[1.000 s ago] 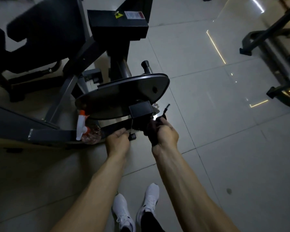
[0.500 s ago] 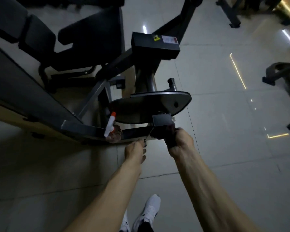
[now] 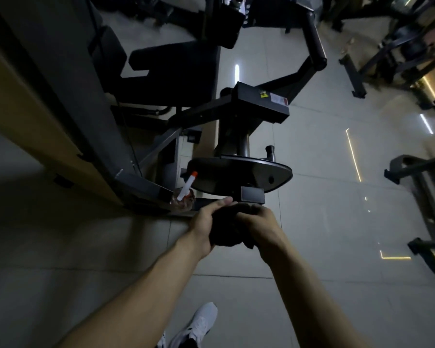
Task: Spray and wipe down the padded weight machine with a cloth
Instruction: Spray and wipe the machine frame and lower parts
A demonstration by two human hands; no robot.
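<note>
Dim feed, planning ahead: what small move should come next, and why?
Probably free the left hand and reach for the spray bottle: that hand and the right hand both grip the bunched cloth, while the bottle rests untouched on the machine frame just left of them.

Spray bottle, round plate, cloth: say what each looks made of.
Spray bottle: probably a clear plastic body with a white and orange plastic head; the body looks see-through. Round plate: seemingly dark painted metal, smooth with a dull sheen. Cloth: dark soft fabric, bunched and creased; weave too dim to tell.
</note>
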